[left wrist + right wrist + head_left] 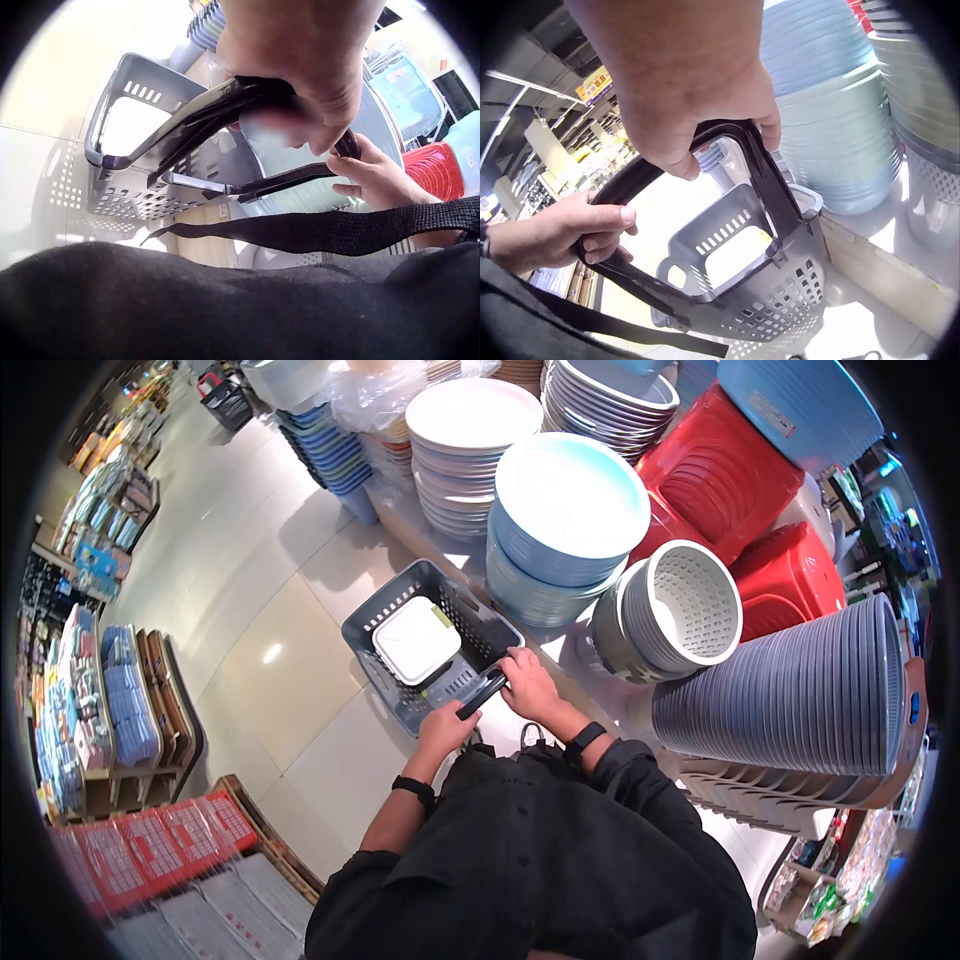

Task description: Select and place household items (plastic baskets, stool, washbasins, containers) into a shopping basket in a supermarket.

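A grey shopping basket (372, 660) with perforated walls hangs in front of the person, its black handle (761, 176) raised. The left hand (445, 730) curls its fingers round one end of the handle. At the other end, the right hand (530, 685) grips the same bar, as the right wrist view shows with the fingers wrapped over it. Inside the basket lies a white square container (415, 640) with a yellow-green label. The left wrist view has both the left hand (300, 67) and the right hand (379, 176) on the handle.
Stacked light-blue basins (570, 500) and white basins (470, 420) stand on a low platform just right of the basket. Beyond are red stools (720, 470), grey perforated bins (690, 605) and a long stack of grey buckets (780, 690). Boxed goods (170, 845) sit lower left, beside tiled floor (270, 650).
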A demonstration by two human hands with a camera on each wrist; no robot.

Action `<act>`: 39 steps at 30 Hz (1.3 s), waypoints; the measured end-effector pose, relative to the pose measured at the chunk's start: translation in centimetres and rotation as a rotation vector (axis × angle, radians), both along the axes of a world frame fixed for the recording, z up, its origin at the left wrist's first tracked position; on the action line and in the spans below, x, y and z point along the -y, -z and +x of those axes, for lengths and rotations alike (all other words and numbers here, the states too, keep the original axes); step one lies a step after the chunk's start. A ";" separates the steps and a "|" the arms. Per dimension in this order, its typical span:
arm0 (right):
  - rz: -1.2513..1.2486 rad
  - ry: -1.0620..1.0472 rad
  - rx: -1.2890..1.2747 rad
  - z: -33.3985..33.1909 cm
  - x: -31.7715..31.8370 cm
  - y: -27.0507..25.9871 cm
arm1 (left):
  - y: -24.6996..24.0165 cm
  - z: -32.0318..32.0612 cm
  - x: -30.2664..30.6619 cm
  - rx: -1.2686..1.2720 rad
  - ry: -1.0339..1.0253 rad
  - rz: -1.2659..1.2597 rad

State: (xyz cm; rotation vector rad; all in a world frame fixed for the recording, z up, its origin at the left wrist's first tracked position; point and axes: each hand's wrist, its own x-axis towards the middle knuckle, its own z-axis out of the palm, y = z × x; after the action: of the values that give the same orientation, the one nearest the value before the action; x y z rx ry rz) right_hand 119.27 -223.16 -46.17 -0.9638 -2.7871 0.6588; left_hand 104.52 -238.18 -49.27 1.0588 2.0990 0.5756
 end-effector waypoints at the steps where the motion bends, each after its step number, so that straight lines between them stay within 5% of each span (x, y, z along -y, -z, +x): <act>1: 0.009 0.011 -0.008 -0.4 0.1 0.1 | 0.1 -0.4 -0.1 0.007 0.012 0.004; 8: -0.028 -0.005 0.010 -0.2 -1.8 -0.8 | -0.3 -2.7 -0.7 0.060 0.061 -0.040; 10: -0.078 0.060 -0.078 0.6 -3.2 -4.1 | -0.2 -3.3 -1.1 0.078 0.085 -0.054; 14: -0.017 0.154 -0.208 3.1 -8.7 -12.0 | 0.3 -5.9 -3.9 0.621 -0.018 0.213; 16: 0.052 0.231 -0.230 4.0 -11.7 -16.2 | 1.1 -7.8 -7.5 0.701 -0.124 0.352; 20: -0.025 0.311 -0.243 5.5 -20.7 -20.2 | -5.8 -9.5 -15.7 0.803 -0.226 0.465; 22: 0.229 0.294 -0.194 5.3 -25.1 -20.0 | -8.1 -9.7 -19.6 0.784 -0.283 0.474; 28: -0.141 0.432 0.011 4.8 -34.2 -18.4 | -10.4 -8.3 -28.1 0.720 -0.320 0.546; 35: -0.222 0.472 0.079 5.1 -40.3 -12.6 | -10.0 -8.2 -30.5 0.631 -0.329 0.424; 39: -0.177 0.529 0.213 4.7 -40.1 -14.6 | -9.9 -8.9 -31.1 0.612 -0.366 0.383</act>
State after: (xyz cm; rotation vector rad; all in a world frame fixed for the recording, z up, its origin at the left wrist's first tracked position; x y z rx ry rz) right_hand 123.97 -183.10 -31.61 -1.8100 -2.4804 0.7562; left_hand 95.64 -207.06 -39.42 0.5721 1.6615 1.3364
